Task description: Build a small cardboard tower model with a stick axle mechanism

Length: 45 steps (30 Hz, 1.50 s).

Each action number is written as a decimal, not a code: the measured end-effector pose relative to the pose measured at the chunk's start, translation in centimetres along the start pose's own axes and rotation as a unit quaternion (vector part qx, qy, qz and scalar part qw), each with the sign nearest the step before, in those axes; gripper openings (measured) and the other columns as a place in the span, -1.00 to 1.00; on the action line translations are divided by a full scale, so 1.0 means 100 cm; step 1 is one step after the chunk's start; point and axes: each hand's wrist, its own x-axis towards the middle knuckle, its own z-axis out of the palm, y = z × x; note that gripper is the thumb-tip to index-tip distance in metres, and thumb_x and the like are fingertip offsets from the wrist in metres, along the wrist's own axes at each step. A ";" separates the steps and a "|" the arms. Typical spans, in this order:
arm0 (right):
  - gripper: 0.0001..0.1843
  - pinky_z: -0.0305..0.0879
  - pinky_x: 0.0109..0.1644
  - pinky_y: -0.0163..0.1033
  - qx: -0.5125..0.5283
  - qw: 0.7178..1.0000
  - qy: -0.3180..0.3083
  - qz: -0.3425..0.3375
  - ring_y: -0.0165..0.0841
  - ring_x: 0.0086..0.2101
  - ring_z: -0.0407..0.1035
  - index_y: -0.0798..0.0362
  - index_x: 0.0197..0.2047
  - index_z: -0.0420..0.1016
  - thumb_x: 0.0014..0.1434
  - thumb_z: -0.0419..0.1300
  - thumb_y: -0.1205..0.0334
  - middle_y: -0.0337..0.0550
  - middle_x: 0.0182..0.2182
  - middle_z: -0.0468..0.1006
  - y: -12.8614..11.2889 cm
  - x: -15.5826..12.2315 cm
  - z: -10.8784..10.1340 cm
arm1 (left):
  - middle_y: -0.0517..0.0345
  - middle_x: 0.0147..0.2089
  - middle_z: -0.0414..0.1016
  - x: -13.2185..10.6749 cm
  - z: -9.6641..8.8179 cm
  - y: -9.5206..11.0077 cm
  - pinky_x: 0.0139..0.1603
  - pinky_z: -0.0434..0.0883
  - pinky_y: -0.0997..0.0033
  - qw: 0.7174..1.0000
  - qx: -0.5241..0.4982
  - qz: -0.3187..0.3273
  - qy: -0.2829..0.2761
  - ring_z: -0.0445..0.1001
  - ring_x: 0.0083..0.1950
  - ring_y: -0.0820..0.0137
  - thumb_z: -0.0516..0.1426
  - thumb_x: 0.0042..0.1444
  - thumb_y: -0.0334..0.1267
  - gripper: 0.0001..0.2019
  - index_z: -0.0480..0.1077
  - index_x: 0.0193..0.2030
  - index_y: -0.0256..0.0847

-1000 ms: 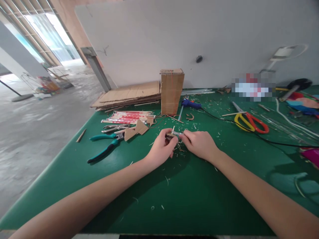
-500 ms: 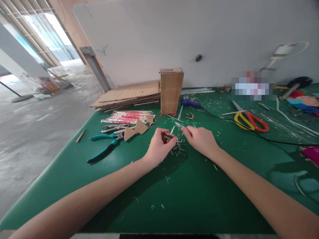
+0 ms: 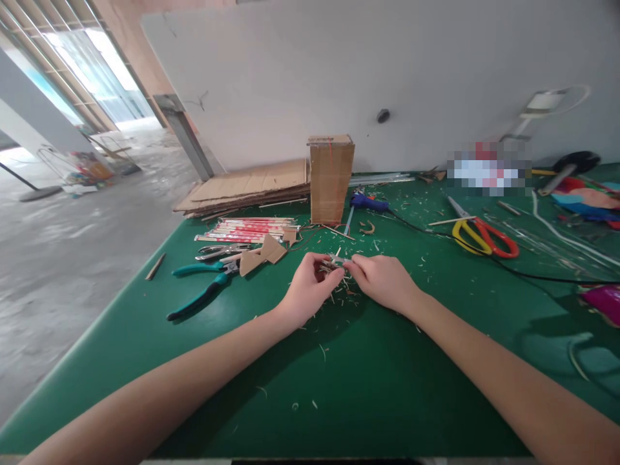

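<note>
My left hand (image 3: 306,290) is closed in a pinch around a thin wooden stick (image 3: 338,251), whose pale tip pokes out above the fingers. Part of what it holds is brownish and mostly hidden. My right hand (image 3: 385,279) grips a small blade (image 3: 338,259), with its handle covered by the fingers. The blade lies across the stick near my left fingertips; whether it touches is too small to tell. Pale wood shavings (image 3: 349,284) are scattered on the green tabletop (image 3: 349,387) beneath both hands.
Left lie teal-handled pliers (image 3: 206,297), metal pliers (image 3: 220,250), cardboard pieces (image 3: 271,248) and wrapped sticks (image 3: 249,229). Behind stand a cardboard box (image 3: 330,184) and stacked cardboard (image 3: 247,181). On the right are a blue glue gun (image 3: 369,203), its black cord and scissors (image 3: 484,234).
My right hand has moved slightly left and down, bringing the blade from apart over to the stick. My left hand stays in nearly the same place.
</note>
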 end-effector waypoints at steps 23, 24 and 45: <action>-0.46 -0.26 -0.51 -0.28 -0.026 0.999 0.001 0.030 -0.38 -0.56 0.28 0.04 -0.41 0.38 0.31 -0.26 -0.07 -0.15 -0.56 0.48 0.004 0.005 0.003 | 0.28 -0.44 0.28 0.002 0.001 0.003 -0.64 0.01 0.64 0.988 -0.149 -0.019 -0.036 0.06 -0.62 0.70 0.09 0.15 -0.21 -0.82 0.15 -0.26 -0.22; -0.45 -0.26 -0.51 -0.28 -0.031 0.998 0.005 0.052 -0.37 -0.56 0.28 0.04 -0.41 0.39 0.31 -0.26 -0.07 -0.14 -0.56 0.48 0.005 0.007 0.003 | 0.27 -0.43 0.29 0.002 0.001 0.003 -0.64 0.01 0.64 0.989 -0.145 -0.022 -0.035 0.06 -0.62 0.70 0.07 0.16 -0.22 -0.84 0.14 -0.26 -0.22; -0.41 -0.26 -0.50 -0.27 -0.058 0.998 0.001 0.029 -0.37 -0.57 0.31 0.02 -0.42 0.44 0.31 -0.27 -0.08 -0.14 -0.58 0.50 -0.002 0.006 -0.001 | 0.27 -0.37 0.32 0.002 0.003 0.001 -0.46 0.28 0.53 0.997 0.040 0.012 0.064 0.31 -0.42 0.55 0.20 0.00 -0.22 -0.67 0.12 -0.19 -0.19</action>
